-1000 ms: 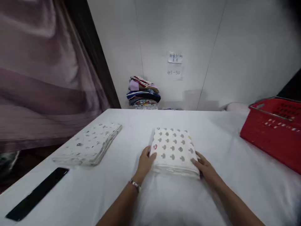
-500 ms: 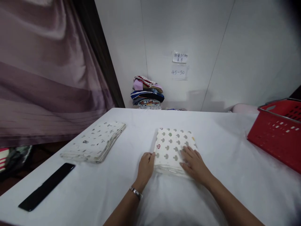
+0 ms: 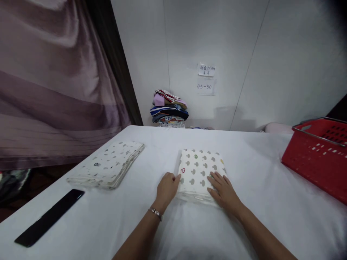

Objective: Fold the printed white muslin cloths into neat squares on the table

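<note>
A folded white cloth [image 3: 199,169] with grey mushroom prints and a few coloured ones lies flat on the white-covered table. At its left edge is my left hand [image 3: 166,187], fingers curled and thumb pinching the cloth's side; a silver watch or bracelet sits on that wrist. My right hand [image 3: 223,191] rests flat on the cloth's right part, fingers spread, covering its lower right corner. To the left lies a second folded white cloth [image 3: 108,164] with small grey prints, apart from both hands.
A long black flat strip [image 3: 50,218] lies at the table's left front. On the right stands a red plastic basket [image 3: 314,155] with a metal handle. Beyond the far edge is a stack of folded fabrics [image 3: 169,108] against the wall. A mauve curtain [image 3: 59,83] hangs at left.
The view has shifted slightly. My left hand has turned a little at the cloth's edge, its thumb still there. My right hand stays flat on the cloth, which looks the same.
</note>
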`<state>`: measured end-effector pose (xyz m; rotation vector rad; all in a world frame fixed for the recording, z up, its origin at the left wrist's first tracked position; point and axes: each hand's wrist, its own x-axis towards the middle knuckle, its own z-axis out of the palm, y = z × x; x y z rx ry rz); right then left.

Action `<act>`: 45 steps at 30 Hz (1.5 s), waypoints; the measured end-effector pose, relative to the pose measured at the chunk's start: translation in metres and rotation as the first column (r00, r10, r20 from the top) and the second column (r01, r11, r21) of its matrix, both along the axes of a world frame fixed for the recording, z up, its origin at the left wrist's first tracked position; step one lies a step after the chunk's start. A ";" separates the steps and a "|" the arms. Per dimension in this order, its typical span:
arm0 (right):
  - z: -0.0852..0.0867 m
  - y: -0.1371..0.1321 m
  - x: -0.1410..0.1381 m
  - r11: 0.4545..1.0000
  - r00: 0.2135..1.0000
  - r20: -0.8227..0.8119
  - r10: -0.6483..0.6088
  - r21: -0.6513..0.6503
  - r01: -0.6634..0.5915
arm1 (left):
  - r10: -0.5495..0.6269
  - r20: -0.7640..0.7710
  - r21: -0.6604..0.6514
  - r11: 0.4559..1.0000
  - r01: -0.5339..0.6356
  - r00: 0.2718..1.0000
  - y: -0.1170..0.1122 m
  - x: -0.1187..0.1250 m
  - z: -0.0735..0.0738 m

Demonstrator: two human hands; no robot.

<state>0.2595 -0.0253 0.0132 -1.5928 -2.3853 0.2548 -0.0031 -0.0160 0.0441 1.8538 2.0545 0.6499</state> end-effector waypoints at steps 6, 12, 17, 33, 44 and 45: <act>-0.002 -0.001 0.001 0.999 1.000 -0.022 -0.003 0.034 0.003 | -0.021 -0.016 0.011 1.000 0.021 1.000 0.004 0.005 -0.007; -0.004 -0.001 0.001 0.999 1.000 -0.030 -0.001 0.050 0.002 | -0.053 -0.192 0.007 0.998 0.055 0.980 -0.002 0.001 -0.009; -0.002 -0.001 0.001 1.000 0.999 -0.039 -0.002 0.029 0.003 | 0.009 -0.124 0.024 1.000 -0.006 0.992 0.003 0.000 0.003; 0.031 0.084 -0.021 0.967 0.964 0.085 -0.252 -0.007 0.254 | -0.260 -0.230 -0.015 0.964 0.264 0.938 0.031 0.043 -0.021; 0.005 0.094 -0.015 0.966 0.956 0.139 -0.259 0.028 0.257 | -0.252 -0.288 0.022 0.963 0.270 0.924 0.071 0.056 0.013; 0.005 0.093 -0.015 0.966 0.956 0.138 -0.259 0.034 0.257 | -0.254 -0.302 0.057 0.957 0.283 0.919 0.081 0.058 0.013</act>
